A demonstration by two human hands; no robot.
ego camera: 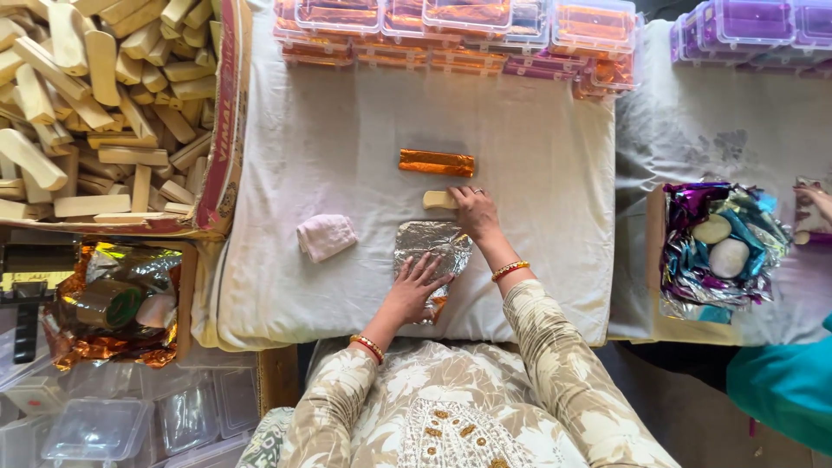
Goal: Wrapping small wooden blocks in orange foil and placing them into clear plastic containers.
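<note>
Stacked clear plastic boxes point(451, 35) with orange contents line twelve o'clock, purple ones point(745, 30) at one o'clock. A cardboard carton point(227, 113) stands at ten o'clock; empty clear boxes point(95, 429) lie at seven.

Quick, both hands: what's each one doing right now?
Left hand: open, fingers spread flat on the silver foil sheet.
Right hand: grip closed on the pale bar, on the white cloth.

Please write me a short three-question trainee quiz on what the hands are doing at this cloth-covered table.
1. True or false: the left hand lies flat on the silver foil sheet.
2. What does the right hand touch: A, the pale bar; B, the folded pink cloth; C, the orange-wrapped bar?
3. What fills the cardboard box at upper left?

Key: 1 true. 2 A. 3 Unwrapped pale bars.
</note>
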